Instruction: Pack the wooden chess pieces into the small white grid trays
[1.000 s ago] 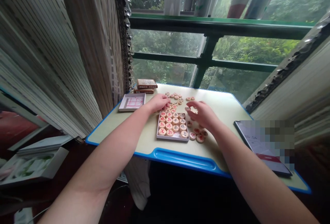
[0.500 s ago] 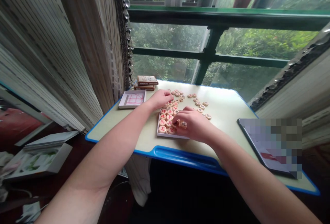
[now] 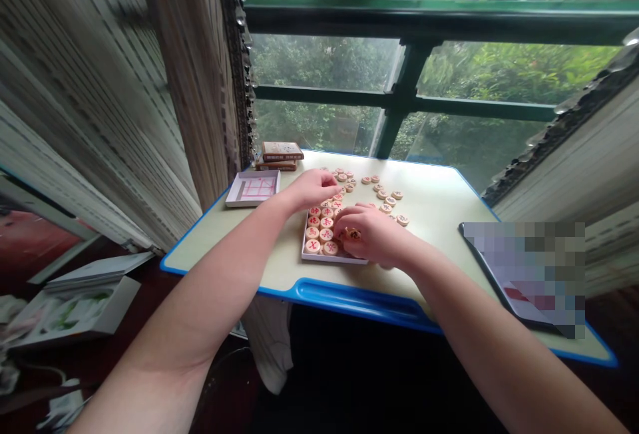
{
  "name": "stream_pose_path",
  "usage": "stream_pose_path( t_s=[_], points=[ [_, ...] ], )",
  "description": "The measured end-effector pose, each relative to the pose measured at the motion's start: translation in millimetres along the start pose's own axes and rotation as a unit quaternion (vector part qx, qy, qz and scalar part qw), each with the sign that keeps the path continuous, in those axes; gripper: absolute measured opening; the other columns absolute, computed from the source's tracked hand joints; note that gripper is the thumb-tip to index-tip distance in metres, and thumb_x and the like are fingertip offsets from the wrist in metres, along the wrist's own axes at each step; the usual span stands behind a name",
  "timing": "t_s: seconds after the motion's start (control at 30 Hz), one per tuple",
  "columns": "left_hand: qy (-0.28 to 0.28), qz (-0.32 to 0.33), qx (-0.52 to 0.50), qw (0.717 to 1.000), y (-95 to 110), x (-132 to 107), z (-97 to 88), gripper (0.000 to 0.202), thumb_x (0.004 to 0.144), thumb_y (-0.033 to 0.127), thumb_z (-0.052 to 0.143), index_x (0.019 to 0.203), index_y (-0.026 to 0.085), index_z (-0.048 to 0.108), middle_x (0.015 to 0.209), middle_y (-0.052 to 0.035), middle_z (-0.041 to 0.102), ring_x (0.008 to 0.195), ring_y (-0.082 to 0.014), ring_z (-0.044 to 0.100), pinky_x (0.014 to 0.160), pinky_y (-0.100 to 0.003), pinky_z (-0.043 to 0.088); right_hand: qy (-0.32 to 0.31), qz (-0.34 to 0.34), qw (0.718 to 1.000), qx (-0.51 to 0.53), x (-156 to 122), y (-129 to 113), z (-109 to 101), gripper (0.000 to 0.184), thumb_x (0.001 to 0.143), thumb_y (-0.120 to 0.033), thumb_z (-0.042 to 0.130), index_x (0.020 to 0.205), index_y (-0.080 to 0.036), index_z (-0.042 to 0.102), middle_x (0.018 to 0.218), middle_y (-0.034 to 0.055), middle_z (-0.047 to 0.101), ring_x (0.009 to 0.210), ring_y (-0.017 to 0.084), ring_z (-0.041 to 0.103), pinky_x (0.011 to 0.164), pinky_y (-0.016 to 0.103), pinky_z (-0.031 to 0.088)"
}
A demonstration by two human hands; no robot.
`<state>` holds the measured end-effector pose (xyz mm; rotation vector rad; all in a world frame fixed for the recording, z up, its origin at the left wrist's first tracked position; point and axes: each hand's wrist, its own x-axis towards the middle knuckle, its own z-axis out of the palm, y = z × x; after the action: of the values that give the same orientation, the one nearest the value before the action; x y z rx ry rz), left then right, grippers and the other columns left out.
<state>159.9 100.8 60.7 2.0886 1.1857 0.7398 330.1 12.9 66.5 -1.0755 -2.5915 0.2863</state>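
Note:
A shallow white box (image 3: pixel 308 257) of round wooden chess pieces (image 3: pixel 319 233) lies on the blue-rimmed table (image 3: pixel 349 297). My right hand (image 3: pixel 372 234) rests over the box's right half, fingers curled around wooden pieces (image 3: pixel 353 234) held at its fingertips. My left hand (image 3: pixel 312 188) lies just beyond the box's far left corner, fingers bent down onto the loose pieces (image 3: pixel 344 178) scattered there; what it holds, if anything, is hidden. More loose pieces (image 3: pixel 392 204) lie to the right of the box.
A white box lid (image 3: pixel 253 188) with red lines sits at the table's left, with a small stack of brown boxes (image 3: pixel 279 154) behind it. A dark tablet (image 3: pixel 524 274) lies at the right. Windows stand behind, blinds at the left, and trays (image 3: pixel 70 301) lie on the floor.
My right hand moved from the loose pieces right of the box onto the box itself, carrying pieces. The left hand stayed by the far pile. The view dipped a little.

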Motion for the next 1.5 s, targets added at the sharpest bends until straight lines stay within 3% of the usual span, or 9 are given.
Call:
stream_pose_path(
  t_s=[0.13, 0.37, 0.93, 1.2, 1.5],
  points=[
    [-0.026, 0.001, 0.022, 0.999, -1, 0, 1.6, 0.027, 0.073, 0.037, 0.056, 0.077, 0.013, 0.067, 0.069, -0.0015, 0.064, 0.064, -0.0139, 0.054, 0.057, -0.025, 0.040, 0.005, 0.011, 1.000, 0.013, -1, 2, 2, 0.022, 0.069, -0.007, 0.059, 0.079, -0.022, 0.072, 0.095, 0.0038, 0.066, 0.087, 0.019, 0.058, 0.084, 0.032, 0.044],
    [-0.057, -0.009, 0.022, 0.998, 1, -1, 1.5, 0.030, 0.074, 0.041, 0.055, 0.076, 0.013, 0.067, 0.063, -0.0006, 0.060, 0.058, -0.0126, 0.049, 0.053, -0.025, 0.036, -0.019, 0.019, 0.999, 0.030, -2, 2, -4, 0.019, 0.071, -0.010, 0.059, 0.082, -0.020, 0.071, 0.088, 0.0023, 0.069, 0.083, 0.017, 0.058, 0.084, 0.031, 0.043],
    [-0.084, -0.003, 0.016, 0.996, 13, -7, -2.5, 0.028, 0.074, 0.037, 0.056, 0.076, 0.011, 0.067, 0.058, 0.0011, 0.052, 0.054, -0.0104, 0.044, 0.050, -0.023, 0.030, -0.001, 0.044, 0.999, -0.003, -2, -2, -1, 0.008, 0.077, -0.022, 0.061, 0.077, -0.019, 0.068, 0.079, 0.0043, 0.065, 0.078, 0.017, 0.055, 0.073, 0.029, 0.042],
    [-0.087, -0.009, 0.012, 0.996, 15, -8, -1.7, 0.027, 0.075, 0.036, 0.055, 0.076, 0.011, 0.065, 0.062, 0.0004, 0.056, 0.056, -0.0101, 0.046, 0.051, -0.023, 0.033, 0.011, -0.053, 0.997, 0.053, -5, -14, -5, 0.011, 0.074, -0.015, 0.063, 0.080, -0.018, 0.072, 0.083, 0.0047, 0.065, 0.083, 0.017, 0.057, 0.079, 0.030, 0.044],
    [-0.095, 0.002, 0.036, 0.995, 14, -8, 2.2, 0.028, 0.075, 0.039, 0.054, 0.075, 0.013, 0.066, 0.059, 0.0010, 0.057, 0.054, -0.0108, 0.048, 0.050, -0.022, 0.034, 0.004, -0.081, 0.995, 0.060, -4, -13, -1, 0.017, 0.075, -0.010, 0.062, 0.081, -0.021, 0.075, 0.083, 0.0032, 0.069, 0.081, 0.017, 0.059, 0.084, 0.031, 0.045]
  ],
)
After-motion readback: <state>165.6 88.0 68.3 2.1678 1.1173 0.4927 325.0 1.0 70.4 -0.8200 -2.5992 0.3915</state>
